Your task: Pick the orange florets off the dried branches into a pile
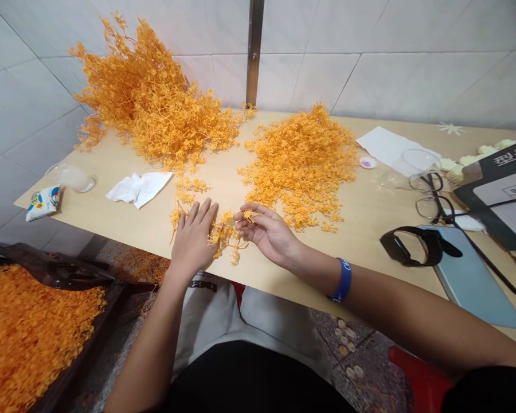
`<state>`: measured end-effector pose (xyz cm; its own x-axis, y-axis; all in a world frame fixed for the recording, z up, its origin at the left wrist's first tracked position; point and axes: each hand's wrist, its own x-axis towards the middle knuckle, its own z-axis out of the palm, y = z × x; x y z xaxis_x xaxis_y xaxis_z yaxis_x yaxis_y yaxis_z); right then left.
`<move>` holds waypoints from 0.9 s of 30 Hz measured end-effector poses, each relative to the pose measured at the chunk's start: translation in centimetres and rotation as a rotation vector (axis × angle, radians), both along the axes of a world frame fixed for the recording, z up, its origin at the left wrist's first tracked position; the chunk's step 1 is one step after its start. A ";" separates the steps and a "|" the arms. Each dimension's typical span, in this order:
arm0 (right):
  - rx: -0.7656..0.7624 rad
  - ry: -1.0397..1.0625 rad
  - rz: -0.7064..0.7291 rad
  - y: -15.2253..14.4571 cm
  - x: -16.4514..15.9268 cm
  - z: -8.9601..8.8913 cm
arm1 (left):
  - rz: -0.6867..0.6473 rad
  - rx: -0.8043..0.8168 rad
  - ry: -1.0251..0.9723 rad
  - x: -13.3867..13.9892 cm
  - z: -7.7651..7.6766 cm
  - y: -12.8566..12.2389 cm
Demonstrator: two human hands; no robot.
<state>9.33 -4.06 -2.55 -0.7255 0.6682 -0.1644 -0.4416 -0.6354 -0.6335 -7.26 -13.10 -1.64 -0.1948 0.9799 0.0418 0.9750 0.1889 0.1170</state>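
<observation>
My left hand (194,241) lies palm down near the table's front edge, its fingers stretched out. Against its thumb side is a small orange plastic flower sprig (226,234); whether the thumb presses on it cannot be made out. My right hand (272,234) is closed in a pinch around a small orange plastic flower (249,215), just right of the sprig. Beyond the right hand spreads a loose heap of orange flower pieces (301,160). A taller pile of branching orange stems (150,103) stands at the back left against the wall.
Left on the table (124,223) are crumpled white paper (138,190), a small packet (43,203) and a clear plastic cup (74,177). At right lie a black watch (406,246), glasses (434,208), a light-blue phone (477,278) and a dark box (499,189). Below left, a dark container (105,330) holds orange pieces.
</observation>
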 end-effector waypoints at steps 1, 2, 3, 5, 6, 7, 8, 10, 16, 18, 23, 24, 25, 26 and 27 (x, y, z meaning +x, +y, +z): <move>-0.005 0.005 0.000 0.0 0.0 0.0 | 0.000 0.000 -0.001 0.0 0.0 0.0; -0.008 0.009 0.003 0.0 0.0 0.0 | -0.001 0.001 -0.002 0.0 0.0 0.0; -0.008 0.013 0.008 0.0 0.0 0.0 | -0.002 0.003 -0.002 0.0 0.0 0.0; -0.003 0.021 0.023 0.0 0.1 0.1 | -0.001 0.007 0.000 0.0 0.0 0.0; -0.001 0.026 0.029 0.0 0.1 0.2 | -0.002 0.007 0.002 0.0 -0.1 0.0; 0.000 0.031 0.033 0.0 0.1 0.2 | -0.002 0.006 0.004 0.0 -0.1 0.0; 0.001 0.035 0.035 0.0 0.1 0.3 | -0.002 0.004 0.005 0.0 -0.1 0.0; 0.000 0.041 0.032 0.0 0.1 0.3 | 0.000 0.000 0.007 0.0 0.0 0.1; -0.026 0.044 0.009 0.0 0.1 0.2 | 0.012 -0.018 -0.006 0.1 0.3 0.1; -0.038 0.053 -0.002 0.0 0.0 0.3 | 0.012 -0.015 -0.006 0.1 0.2 0.1; -0.041 0.019 0.030 0.1 0.1 0.7 | 0.008 0.007 -0.006 0.0 0.1 0.2; -0.037 0.011 0.033 0.1 0.1 0.7 | 0.009 0.005 -0.011 0.0 0.1 0.2; -0.032 0.003 0.034 0.1 0.1 0.7 | 0.012 0.004 -0.017 0.0 0.1 0.2; -0.022 -0.006 0.038 0.1 0.0 0.7 | 0.014 0.003 -0.024 0.0 0.1 0.2; -0.006 -0.017 0.041 0.0 0.0 0.7 | 0.016 0.001 -0.030 0.1 0.2 0.2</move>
